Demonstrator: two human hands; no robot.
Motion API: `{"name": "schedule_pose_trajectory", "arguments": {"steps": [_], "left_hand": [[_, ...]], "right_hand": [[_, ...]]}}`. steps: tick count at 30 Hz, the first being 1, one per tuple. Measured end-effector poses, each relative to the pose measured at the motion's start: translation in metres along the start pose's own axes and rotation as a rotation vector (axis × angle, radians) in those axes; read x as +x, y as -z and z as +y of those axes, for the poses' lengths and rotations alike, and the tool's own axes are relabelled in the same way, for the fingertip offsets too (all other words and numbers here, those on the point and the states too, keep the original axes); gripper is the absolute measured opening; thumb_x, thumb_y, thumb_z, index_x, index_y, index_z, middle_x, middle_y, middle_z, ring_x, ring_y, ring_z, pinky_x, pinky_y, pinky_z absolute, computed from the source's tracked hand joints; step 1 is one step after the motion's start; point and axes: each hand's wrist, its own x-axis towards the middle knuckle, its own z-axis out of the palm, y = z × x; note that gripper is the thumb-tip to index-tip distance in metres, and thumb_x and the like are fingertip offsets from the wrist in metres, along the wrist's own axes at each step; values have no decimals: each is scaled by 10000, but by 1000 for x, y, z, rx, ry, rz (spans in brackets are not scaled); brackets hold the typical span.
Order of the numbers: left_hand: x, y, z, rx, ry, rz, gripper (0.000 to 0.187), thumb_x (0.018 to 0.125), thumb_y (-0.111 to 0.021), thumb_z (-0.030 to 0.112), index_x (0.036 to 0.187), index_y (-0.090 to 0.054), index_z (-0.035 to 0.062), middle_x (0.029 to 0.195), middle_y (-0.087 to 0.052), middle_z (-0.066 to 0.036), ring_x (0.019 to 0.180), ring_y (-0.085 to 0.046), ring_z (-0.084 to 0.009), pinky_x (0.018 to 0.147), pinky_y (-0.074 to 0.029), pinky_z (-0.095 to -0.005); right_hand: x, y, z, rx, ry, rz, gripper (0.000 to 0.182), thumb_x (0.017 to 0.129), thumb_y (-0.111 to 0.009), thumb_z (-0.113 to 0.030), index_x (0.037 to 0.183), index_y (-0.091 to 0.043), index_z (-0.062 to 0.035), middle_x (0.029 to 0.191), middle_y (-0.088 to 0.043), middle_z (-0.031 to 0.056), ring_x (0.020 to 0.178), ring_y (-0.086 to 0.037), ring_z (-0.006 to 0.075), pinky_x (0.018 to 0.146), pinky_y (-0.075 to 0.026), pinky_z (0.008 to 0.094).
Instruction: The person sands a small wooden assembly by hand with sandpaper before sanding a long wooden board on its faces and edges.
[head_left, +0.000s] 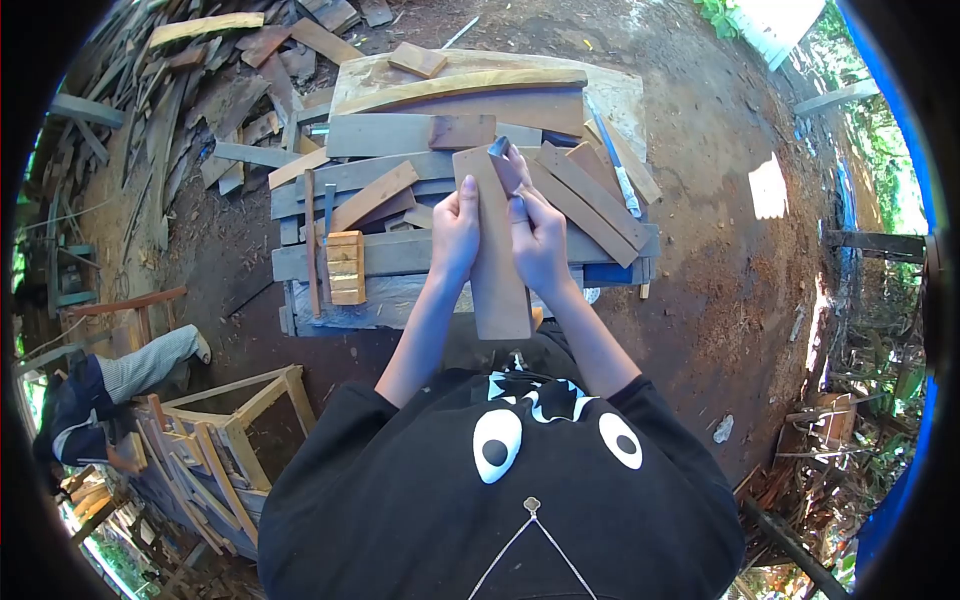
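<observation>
A flat brown board (494, 262) is held up over the near side of the table (372, 313). One edge of it is pinched by the left hand (457, 235). Over the table's middle, a dark folded strip (509, 174) (a bit shiny along its edge) is squeezed by the right hand (541, 238). A wood block (346, 270) is seen on the table's near left part.

To your upper left, scrap lumber (215, 105) lies heaped on the dirt floor (720, 330). At your lower left, a co-worker (90, 398) in striped trousers (150, 364) is beside a wooden frame (240, 440); blue sheeting (890, 505) edges your far right.
</observation>
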Motion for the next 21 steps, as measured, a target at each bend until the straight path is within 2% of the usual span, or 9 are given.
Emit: {"name": "schedule_pose_trajectory", "arguments": {"steps": [2, 4, 5, 8, 11, 17, 20, 21], "left_hand": [[1, 8, 7, 30, -27, -30, 415, 931, -412, 328, 785, -599, -13, 643, -560, -2, 575, -468, -45, 506, -392, -208], [7, 15, 2, 116, -36, 85, 422, 929, -414, 332, 788, -608, -15, 643, -568, -9, 574, -475, -49, 512, -398, -215], [12, 20, 0, 163, -42, 142, 425, 928, -415, 334, 790, -613, -16, 643, -572, -13, 574, -478, -51, 514, -401, -219], [30, 32, -2, 84, -99, 311, 437, 925, -416, 340, 801, -619, -26, 648, -585, -27, 570, -484, -57, 518, -406, -231], [33, 32, 6, 76, -98, 345, 436, 927, -413, 336, 815, -617, -32, 653, -593, -32, 576, -487, -60, 524, -407, -232], [4, 5, 0, 123, -118, 83, 413, 928, -424, 310, 753, -579, -31, 612, -552, -7, 564, -455, -46, 508, -392, -231], [-2, 2, -8, 161, -142, 64, 412, 927, -430, 302, 708, -565, -20, 578, -524, 9, 542, -429, -39, 484, -370, -229], [1, 6, -11, 180, -147, 79, 411, 927, -430, 301, 706, -567, -18, 573, -521, 12, 539, -425, -38, 480, -363, -227]], "right_hand": [[3, -2, 1, -54, 54, -2, 161, 870, -418, -23, 747, -442, 78, 1273, -422, 234, 862, -515, 203, 723, -395, 275], [-7, -5, -2, -80, 147, 5, 156, 871, -416, -22, 804, -488, 99, 1287, -405, 229, 1121, -485, 288, 874, -376, 299], [-20, -6, -10, -18, 57, -74, 197, 861, -414, -5, 973, -530, 110, 1311, -382, 209, 1292, -223, 331, 1014, -253, 338], [-60, -4, -5, -192, 119, -210, 343, 854, -431, -19, 1190, -482, 19, 1343, -349, 175, 1273, -255, 360, 1017, -267, 375], [-63, -1, -5, -224, 106, -230, 353, 854, -442, -28, 1203, -473, 11, 1343, -350, 172, 1264, -272, 366, 1006, -286, 382], [15, -7, 2, -51, 169, 12, 354, 856, -426, -20, 1206, -466, 20, 1339, -353, 173, 1260, -277, 348, 998, -301, 365], [31, -1, -5, -58, 111, 47, 253, 843, -408, 26, 1059, -503, 116, 1339, -348, 193, 1218, -380, 301, 943, -352, 326], [26, -1, -5, -81, 116, 64, 235, 837, -414, 38, 1037, -507, 121, 1336, -352, 195, 1207, -396, 309, 920, -368, 323]]}}
